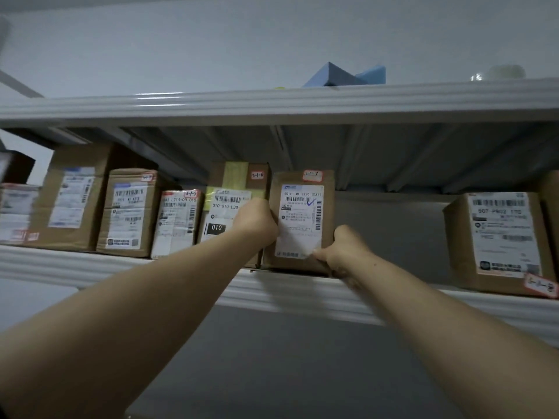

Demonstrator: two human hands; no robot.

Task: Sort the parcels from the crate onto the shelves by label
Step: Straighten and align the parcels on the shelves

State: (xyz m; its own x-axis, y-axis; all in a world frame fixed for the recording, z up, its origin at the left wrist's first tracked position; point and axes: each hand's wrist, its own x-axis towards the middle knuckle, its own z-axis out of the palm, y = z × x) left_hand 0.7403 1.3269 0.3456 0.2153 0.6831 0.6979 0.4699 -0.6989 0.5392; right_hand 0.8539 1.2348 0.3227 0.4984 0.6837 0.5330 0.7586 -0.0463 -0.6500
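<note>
Two hands on one parcel (pixel 302 219): a brown carton, upright, printed label facing out, base at the front edge of the middle shelf (pixel 121 264).

Left hand (pixel 257 220) grips the carton's upper left edge. The fingers are curled round that edge and the tips are hidden on the far side. Right hand (pixel 344 249) pinches the lower right corner, with the thumb (pixel 317 254) flat on the front face and the other fingers wrapped out of sight behind or beneath.

Judgement: the hold on opposite corners lets the carton be steered square and slid back without tipping.

Red-bordered tag (pixel 313 175) above both sets of fingers, at the carton's top. It reads about 5-1-7, but is blurred.

Just left of the left fingers is a carton tagged 5-1-6 (pixel 239 179). It is very close to the held one; I cannot tell whether they touch. Further left is a carton tagged 5-1-5 (pixel 178 222), then larger cartons.

Judgement: the row runs in tag order, so this slot suits the label.

Right of the right fingers is a stretch of bare shelf, then another carton (pixel 499 237) well apart.

Above the fingers is the upper shelf (pixel 272 101), with blue blocks (pixel 338 75) on top.

Judgement: placement is nearly done. What remains is to push the carton back into line and release it. The risk is nudging 5-1-6 askew.
</note>
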